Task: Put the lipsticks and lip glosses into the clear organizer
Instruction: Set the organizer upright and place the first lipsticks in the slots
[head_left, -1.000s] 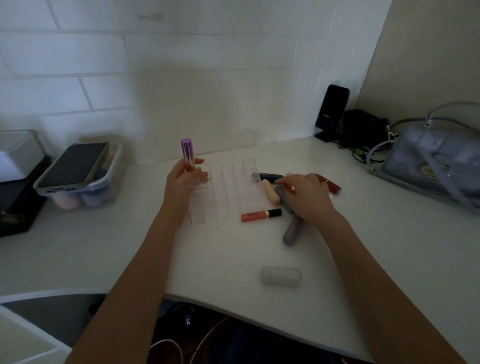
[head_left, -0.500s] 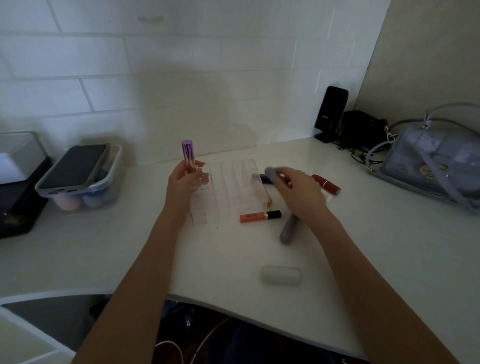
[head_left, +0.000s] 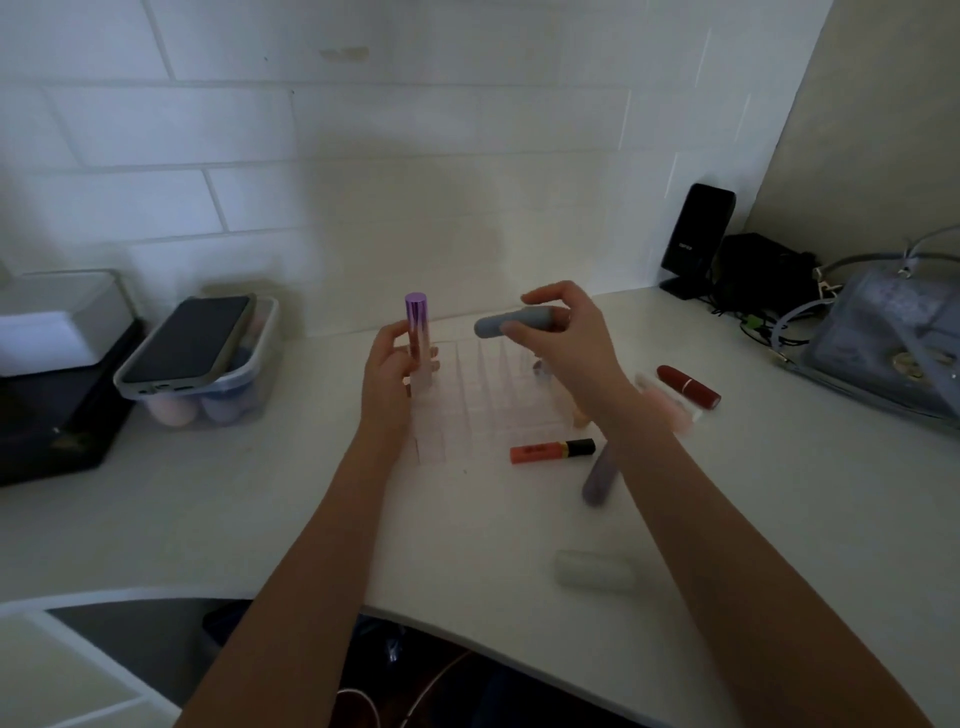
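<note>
Worktop: we saw the white surface fill the lower half of the frame, carrying the loose lip products right of centre.
Clear organizer: it stood at frame centre between our two wrists, its open cells facing up; its walls were faint, so we could not count the free cells.
Right hand: we held it above the organizer's upper right part, fingers and thumb curled round the grey tube, which lay nearly level with its rounded end pointing to frame left.
Left hand: we had it at the organizer's left edge, fingers pinching the purple tube upright, cap at the top; whether its foot already sat in a cell we could not tell.
Step in hand, our judgement: we needed to tip the grey tube upright, line it over a free cell and lower it straight, so its end would not catch a divider or shove the light organizer.
Still loose: the orange gloss lay just below the organizer; the dull purple tube below it; the red lipstick at right; the pale tube lowest.
</note>
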